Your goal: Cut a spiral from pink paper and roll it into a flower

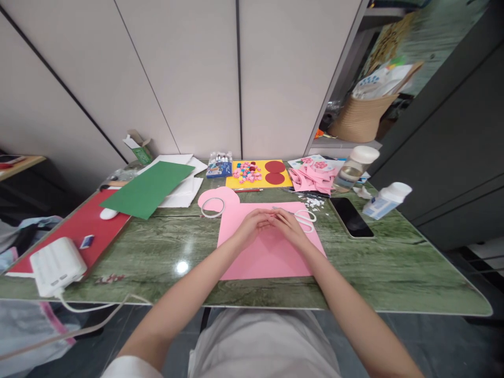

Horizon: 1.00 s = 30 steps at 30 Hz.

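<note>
My left hand [253, 227] and my right hand [289, 224] meet fingertip to fingertip above a sheet of pink paper [268, 257]. Both have their fingers bent and pressed together; whatever they pinch, if anything, is too small and hidden to name. White-handled scissors [307, 220] lie on the sheet just beyond my right hand, partly covered by it. Touching the sheet's far left corner is a rounded pink paper piece [232, 195], with a roll of tape [213, 208] resting partly on it.
Behind lie yellow paper [232, 181] with pompoms [247, 171] and dark red circles [274, 167], a pencil [249, 190] and pink scraps [311, 177]. A phone [352, 217] and bottles [388, 200] stand right. Green paper [149, 189], red paper [74, 226] and a white charger [58, 266] occupy the left.
</note>
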Each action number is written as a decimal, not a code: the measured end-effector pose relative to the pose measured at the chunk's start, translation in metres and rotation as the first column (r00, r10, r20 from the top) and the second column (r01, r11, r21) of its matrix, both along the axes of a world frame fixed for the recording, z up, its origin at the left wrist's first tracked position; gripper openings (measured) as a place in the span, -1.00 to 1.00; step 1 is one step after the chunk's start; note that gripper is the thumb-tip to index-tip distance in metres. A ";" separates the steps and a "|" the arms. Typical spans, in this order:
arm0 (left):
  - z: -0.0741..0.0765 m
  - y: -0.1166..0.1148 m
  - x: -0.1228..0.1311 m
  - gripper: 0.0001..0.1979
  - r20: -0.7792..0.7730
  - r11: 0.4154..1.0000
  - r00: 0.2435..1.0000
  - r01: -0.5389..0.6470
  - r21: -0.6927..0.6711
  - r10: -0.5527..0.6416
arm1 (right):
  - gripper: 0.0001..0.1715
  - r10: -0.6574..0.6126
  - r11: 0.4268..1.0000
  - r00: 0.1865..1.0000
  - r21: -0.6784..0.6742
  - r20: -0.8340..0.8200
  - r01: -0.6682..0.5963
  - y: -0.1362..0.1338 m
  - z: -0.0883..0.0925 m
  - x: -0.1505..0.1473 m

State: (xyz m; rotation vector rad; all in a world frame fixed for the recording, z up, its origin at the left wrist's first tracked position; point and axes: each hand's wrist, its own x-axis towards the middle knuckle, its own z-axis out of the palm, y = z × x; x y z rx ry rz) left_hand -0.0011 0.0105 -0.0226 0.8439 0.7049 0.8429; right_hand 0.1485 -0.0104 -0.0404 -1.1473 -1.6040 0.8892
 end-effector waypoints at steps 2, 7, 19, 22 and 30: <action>-0.002 0.002 -0.001 -0.79 0.001 1.000 1.000 0.003 -0.004 -0.003 | -0.75 0.002 1.000 1.000 -0.009 -0.027 -0.002 0.001 0.000 0.000; -0.005 0.004 -0.002 -0.76 -0.015 1.000 1.000 0.016 0.003 -0.016 | -0.78 0.002 1.000 0.999 -0.018 -0.040 -0.003 0.001 -0.001 0.000; -0.001 0.003 -0.003 -0.70 -0.137 0.998 0.990 0.049 0.029 -0.044 | -0.82 -0.046 0.999 0.999 0.004 -0.002 0.046 0.000 0.002 0.000; -0.001 0.002 -0.002 -0.73 -0.133 0.998 0.991 0.034 0.050 -0.027 | -0.83 -0.053 0.999 0.999 0.003 -0.013 0.053 -0.001 0.003 0.000; -0.001 0.000 0.000 -0.74 -0.124 0.997 0.992 0.017 0.077 -0.008 | -0.81 -0.032 0.999 0.998 -0.012 -0.046 0.031 0.003 0.000 0.001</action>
